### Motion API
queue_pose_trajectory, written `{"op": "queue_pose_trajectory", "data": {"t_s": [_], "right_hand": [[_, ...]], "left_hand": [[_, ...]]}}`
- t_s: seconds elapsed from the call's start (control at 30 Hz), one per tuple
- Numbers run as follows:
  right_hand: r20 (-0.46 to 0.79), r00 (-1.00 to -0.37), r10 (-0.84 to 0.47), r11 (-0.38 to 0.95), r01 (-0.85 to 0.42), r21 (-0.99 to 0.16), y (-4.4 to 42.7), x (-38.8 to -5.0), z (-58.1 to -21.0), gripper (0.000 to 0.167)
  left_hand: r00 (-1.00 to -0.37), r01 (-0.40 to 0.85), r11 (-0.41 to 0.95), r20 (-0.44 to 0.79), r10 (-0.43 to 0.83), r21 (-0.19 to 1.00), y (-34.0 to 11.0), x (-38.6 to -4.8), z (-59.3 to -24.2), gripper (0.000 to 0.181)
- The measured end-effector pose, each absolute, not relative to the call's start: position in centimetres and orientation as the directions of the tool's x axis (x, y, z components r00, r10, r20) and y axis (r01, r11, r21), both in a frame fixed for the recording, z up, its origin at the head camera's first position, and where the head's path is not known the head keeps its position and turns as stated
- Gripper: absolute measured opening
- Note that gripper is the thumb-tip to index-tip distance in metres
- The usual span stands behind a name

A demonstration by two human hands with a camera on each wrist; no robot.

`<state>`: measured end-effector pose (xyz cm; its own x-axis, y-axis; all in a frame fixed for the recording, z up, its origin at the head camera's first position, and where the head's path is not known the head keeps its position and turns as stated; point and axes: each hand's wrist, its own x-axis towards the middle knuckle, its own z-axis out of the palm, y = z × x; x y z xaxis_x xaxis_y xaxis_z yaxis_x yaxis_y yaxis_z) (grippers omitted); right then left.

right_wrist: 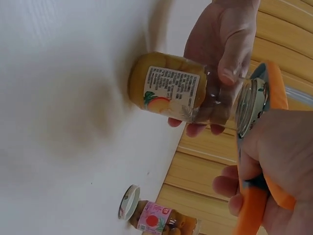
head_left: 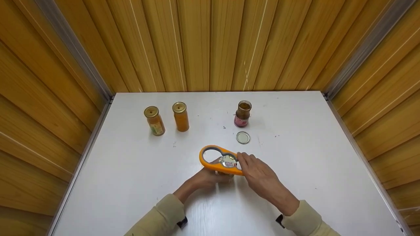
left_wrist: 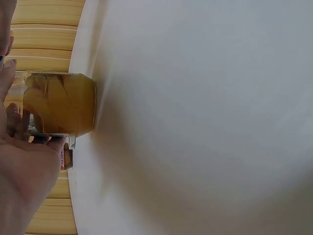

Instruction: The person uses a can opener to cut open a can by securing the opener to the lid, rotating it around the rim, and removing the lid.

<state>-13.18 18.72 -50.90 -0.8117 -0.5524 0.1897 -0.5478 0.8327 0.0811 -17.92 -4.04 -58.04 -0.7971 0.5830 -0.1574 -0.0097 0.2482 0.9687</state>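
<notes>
My left hand (head_left: 205,178) grips a glass jar of yellow fruit (right_wrist: 166,90) around its upper part. The jar stands upright on the table, with a printed label facing the right wrist camera. In my right hand (head_left: 262,175) is an orange jar opener (head_left: 226,170) with a grey inner edge. One of its rings surrounds a metal lid (right_wrist: 253,107) at the jar's mouth; the larger ring stands free to the left. Whether the lid is apart from the glass I cannot tell. My right fingers curl around the opener's right end.
Two amber jars with gold lids, one labelled (head_left: 157,128) and one plainer (head_left: 182,122), stand at the back left. An uncovered jar with a pink label (head_left: 241,121) is at the back right, a loose lid (head_left: 243,137) lying before it. Wood-patterned walls (head_left: 210,46) surround the white table (head_left: 131,183).
</notes>
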Motion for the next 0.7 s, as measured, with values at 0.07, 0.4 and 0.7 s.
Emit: {"op": "queue_pose_trajectory", "data": {"t_s": [0.07, 0.4, 0.7], "right_hand": [[0.179, -0.815, -0.551, 0.835, -0.54, 0.107, 18.4, -12.9, -50.7, 0.068], [0.166, -0.853, -0.496, 0.864, -0.465, 0.193, 16.4, -10.9, -50.4, 0.076], [0.111, -0.899, -0.423, 0.903, -0.408, 0.135, 15.5, -10.6, -50.1, 0.079]], "left_hand": [[-0.801, -0.032, 0.264, -0.182, 0.57, 0.964, -4.1, -17.8, -58.1, 0.081], [-0.792, 0.065, 0.287, -0.126, 0.598, 0.956, -4.0, -17.7, -58.1, 0.077], [-0.788, 0.107, 0.249, -0.07, 0.611, 0.963, -3.9, -17.5, -57.9, 0.072]]}}
